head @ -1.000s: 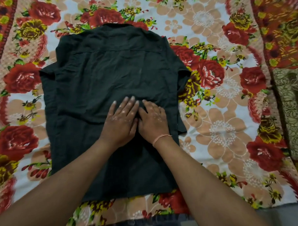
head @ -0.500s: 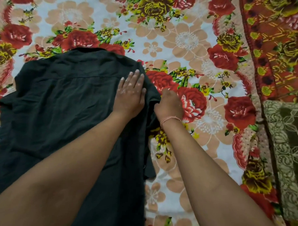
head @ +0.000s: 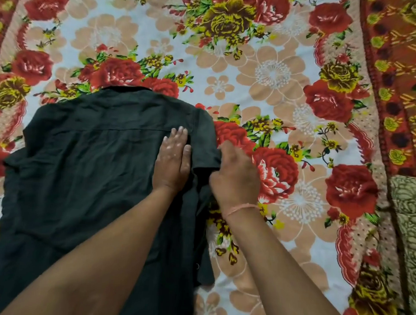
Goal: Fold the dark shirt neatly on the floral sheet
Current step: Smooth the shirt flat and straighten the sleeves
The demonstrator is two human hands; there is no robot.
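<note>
Dark fabric fills the near-left part of the head view: the dark shirt (head: 83, 176) lies spread back-up on the floral sheet (head: 276, 77), its collar (head: 131, 88) at the far edge and its body running toward the near edge of the frame. A seam crosses the back just below the collar. The cloth is lightly creased.

The left hand (head: 172, 160) lies flat on the shirt near its right shoulder, fingers straight and close together, palm pressing down and gripping nothing. Just to its right, the short sleeve (head: 206, 143) juts out over a red rose in the print. The right hand (head: 234, 179) meets that sleeve at its near-right edge, fingers curled in and pinching the hem; the fingertips themselves are hidden under the hand. A thin pink thread band (head: 241, 208) circles the right wrist. Both forearms reach in from the near edge, the left one crossing over the shirt's body.

At the far right of the scene, a green patterned cloth (head: 410, 223) lies beside the sheet's red-orange border.
</note>
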